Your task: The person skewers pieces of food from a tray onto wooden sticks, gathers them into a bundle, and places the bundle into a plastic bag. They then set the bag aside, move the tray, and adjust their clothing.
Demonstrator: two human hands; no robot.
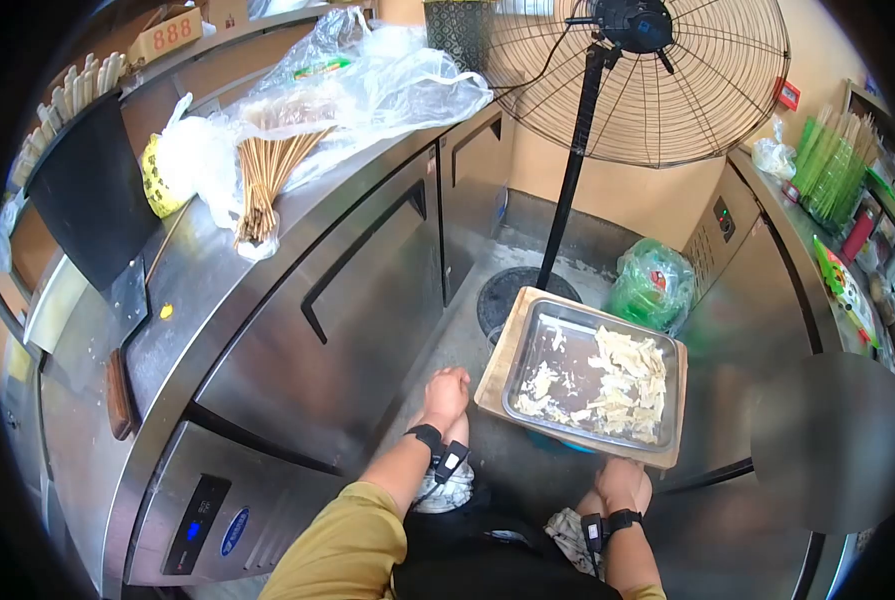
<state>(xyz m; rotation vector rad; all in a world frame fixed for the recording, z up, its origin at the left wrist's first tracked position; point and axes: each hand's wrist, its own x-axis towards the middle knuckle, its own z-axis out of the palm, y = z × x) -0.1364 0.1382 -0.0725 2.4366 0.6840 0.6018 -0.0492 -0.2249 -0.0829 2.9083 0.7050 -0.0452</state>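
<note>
My left hand [445, 396] is closed, low between the steel counter and the tray, and its palm side is hidden. Beside the near edge of a wooden board [495, 388] is my right hand [623, 486], its fingers mostly out of sight. A shallow metal tray [592, 345] lies on that board. Pale, flat torn pieces of food [627, 380] are heaped on its right side, with smaller scraps to the left. Each wrist wears a black strap with a small device.
A standing fan [637, 70] rises behind the tray, near a green plastic bag [653, 285]. On the left counter lie wooden skewers [267, 175], clear plastic bags [367, 85], a black bucket [92, 190] and a cleaver [125, 330]. More skewers [837, 160] stand on the right counter.
</note>
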